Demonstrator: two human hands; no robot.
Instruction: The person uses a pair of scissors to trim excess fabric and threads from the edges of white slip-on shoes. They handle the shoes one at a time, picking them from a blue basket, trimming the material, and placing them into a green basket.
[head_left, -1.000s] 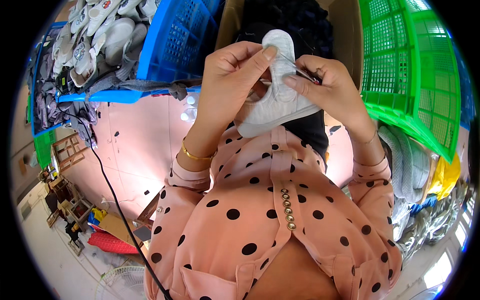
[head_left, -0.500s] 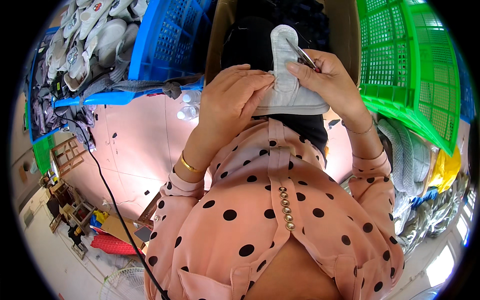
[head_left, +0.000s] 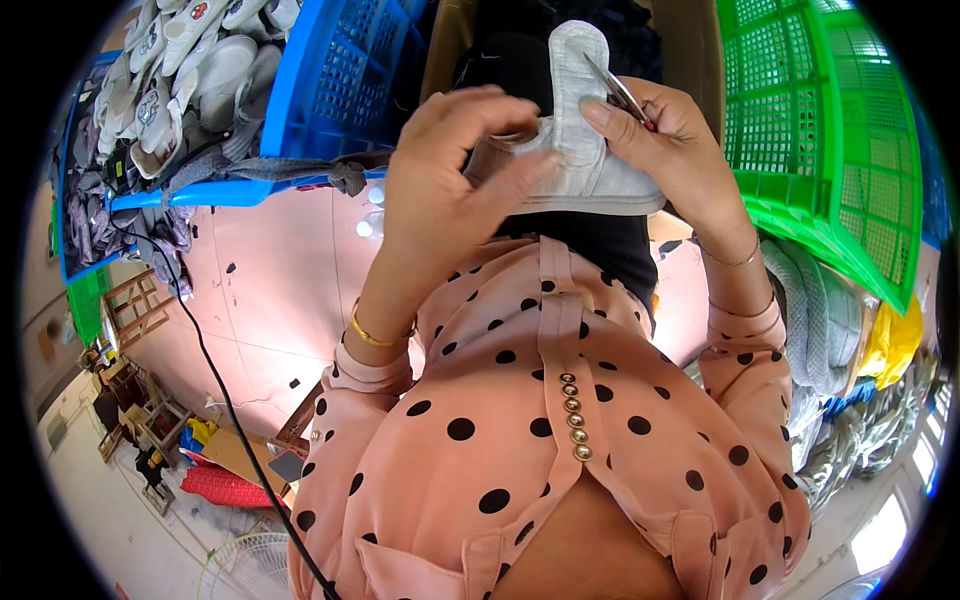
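A pale grey fabric shoe upper (head_left: pixel 572 125) stands over my dark lap, its rounded strap end pointing away from me. My right hand (head_left: pixel 672 150) is closed round its right side, the thumb pressed on the strap. The same hand keeps a pair of small scissors (head_left: pixel 622 92), with reddish handles, tucked under the fingers; their blades point up and left across the strap. To the left, my left hand (head_left: pixel 450 165) is open, thumb and fingers spread and slightly blurred. Its thumb overlaps the upper's left part; I cannot tell if it touches.
A blue crate (head_left: pixel 335 100) stands at the left, beside a heap of grey shoe uppers (head_left: pixel 215 80). At the right is a green crate (head_left: pixel 780 195). An open cardboard box (head_left: pixel 695 40) lies ahead. Clear bottles (head_left: pixel 371 222) stand on the floor; a black cable (head_left: pixel 222 385) hangs at left.
My left hand has let go of the upper's left edge and spread its fingers. The right hand has lifted the upper slightly away from me, with the scissors still in it.
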